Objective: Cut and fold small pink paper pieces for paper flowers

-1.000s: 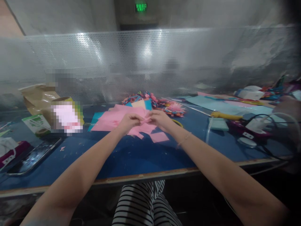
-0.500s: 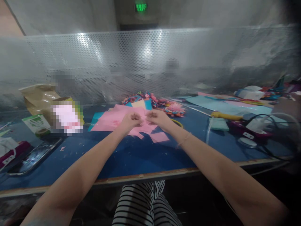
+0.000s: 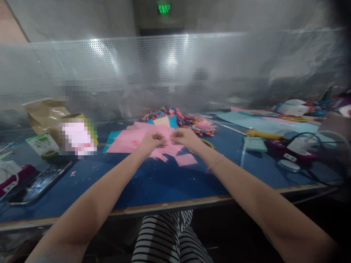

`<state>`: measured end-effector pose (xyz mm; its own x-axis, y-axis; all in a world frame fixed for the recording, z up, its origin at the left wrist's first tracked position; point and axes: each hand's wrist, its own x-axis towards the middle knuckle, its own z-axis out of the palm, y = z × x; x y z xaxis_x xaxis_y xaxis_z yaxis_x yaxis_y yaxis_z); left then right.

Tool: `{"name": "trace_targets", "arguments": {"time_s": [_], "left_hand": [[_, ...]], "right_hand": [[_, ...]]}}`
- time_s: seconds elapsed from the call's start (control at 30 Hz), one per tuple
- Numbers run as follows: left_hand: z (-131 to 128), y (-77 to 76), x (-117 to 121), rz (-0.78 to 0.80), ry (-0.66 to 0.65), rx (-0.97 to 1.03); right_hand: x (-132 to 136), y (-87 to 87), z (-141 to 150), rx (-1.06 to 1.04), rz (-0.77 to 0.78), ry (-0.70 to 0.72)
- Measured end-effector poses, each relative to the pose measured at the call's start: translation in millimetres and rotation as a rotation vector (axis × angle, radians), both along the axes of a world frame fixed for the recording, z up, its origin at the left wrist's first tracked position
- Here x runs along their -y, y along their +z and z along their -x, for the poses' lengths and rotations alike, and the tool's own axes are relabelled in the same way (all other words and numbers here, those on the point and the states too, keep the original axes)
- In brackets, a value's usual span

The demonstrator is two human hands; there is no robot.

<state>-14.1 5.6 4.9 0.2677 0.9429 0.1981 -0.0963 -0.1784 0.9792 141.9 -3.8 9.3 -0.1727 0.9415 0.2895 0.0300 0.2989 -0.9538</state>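
Note:
My left hand (image 3: 151, 142) and my right hand (image 3: 185, 138) meet over the middle of the blue table (image 3: 153, 182), fingers curled and pinching a small pink paper piece (image 3: 168, 140) between them. Beneath them lies a spread of pink paper sheets (image 3: 131, 140), with a loose pink square (image 3: 185, 159) just in front. Behind the sheets a heap of finished multicoloured paper flowers (image 3: 175, 116) rests near the perforated screen (image 3: 170, 69).
A phone (image 3: 38, 183), a green packet (image 3: 44, 145), a brown paper bag (image 3: 46, 114) and a blurred tub (image 3: 78, 136) stand at the left. At the right lie light blue sheets (image 3: 263, 124), a yellow-handled tool (image 3: 263, 134), cables and a power strip (image 3: 296, 148). Another person's hand (image 3: 336, 126) shows at far right.
My hands have drawn slightly closer and the fingers worked the pink piece; arms and table items stay where they were.

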Motion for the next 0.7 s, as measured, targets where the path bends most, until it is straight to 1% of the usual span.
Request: {"name": "trace_targets", "arguments": {"time_s": [0.2, 0.37, 0.5, 0.6, 0.7], "left_hand": [[0.6, -0.6, -1.6, -0.008, 0.012, 0.000], [1.5, -1.2, -2.5, -0.041, 0.004, -0.031], [-0.4, -0.4, -0.4, -0.070, 0.026, -0.076], [-1.5, -2.0, -0.5, -0.118, 0.022, -0.132], [-1.5, -4.6, -2.3, -0.176, 0.020, -0.166]], "right_hand": [[-1.5, -1.7, -1.6, 0.008, -0.034, 0.021], [-3.3, -2.4, -2.3, 0.041, -0.052, 0.011], [-1.7, 0.0, -1.5, 0.171, -0.099, -0.007], [0.1, 1.8, -0.8, 0.278, -0.150, -0.003], [2.1, 3.7, -0.4, 0.348, -0.181, -0.036]]}}
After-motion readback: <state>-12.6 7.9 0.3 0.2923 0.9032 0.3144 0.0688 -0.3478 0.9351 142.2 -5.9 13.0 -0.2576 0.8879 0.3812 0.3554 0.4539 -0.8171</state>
